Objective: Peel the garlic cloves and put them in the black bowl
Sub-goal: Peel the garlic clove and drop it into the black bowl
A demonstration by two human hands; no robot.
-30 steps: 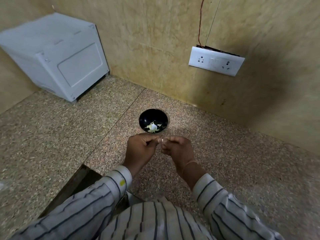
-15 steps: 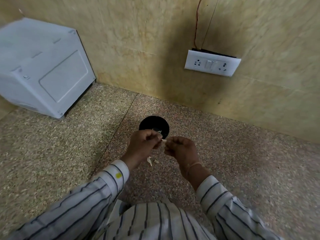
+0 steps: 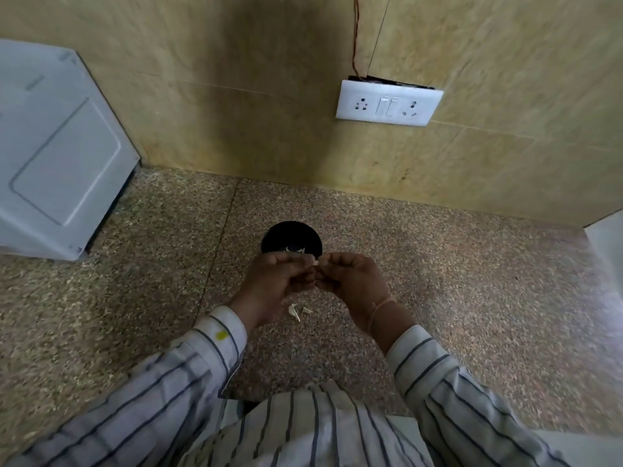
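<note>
- Nearest the camera, a striped shirt [image 3: 303,429] and its sleeves [image 3: 188,365] are seen from above, reaching forward over a speckled stone counter [image 3: 472,298].
- On the counter, below the gap between the two wrists, a few pale peel scraps [image 3: 298,311] are seen lying loose.
- Above the scraps, the left hand [image 3: 269,284] and the right hand [image 3: 354,281] are brought together in the air. The fingers of both are curled and their tips meet.
- A small pale clove [image 3: 316,263] is pinched between those fingertips. How much skin is left on it cannot be told, as most of it is covered.
- Just beyond the hands, the black bowl [image 3: 290,230] is set on the counter. Its near edge is hidden by the knuckles, and something pale is glimpsed inside.
- The clove is judged to be small and slippery. If it is squeezed too hard while the skin is pulled, it could be shot out of the pinch and lost on the counter.
- As the hands are held close to the bowl, loosened skin could be dropped in with the peeled garlic.
- Further off, at the left, a white appliance [image 3: 50,156] is stood against the tiled wall [image 3: 236,96].
- On the wall to the right, a white socket plate [image 3: 387,102] is fixed, with a wire [image 3: 357,35] run upward from it.
</note>
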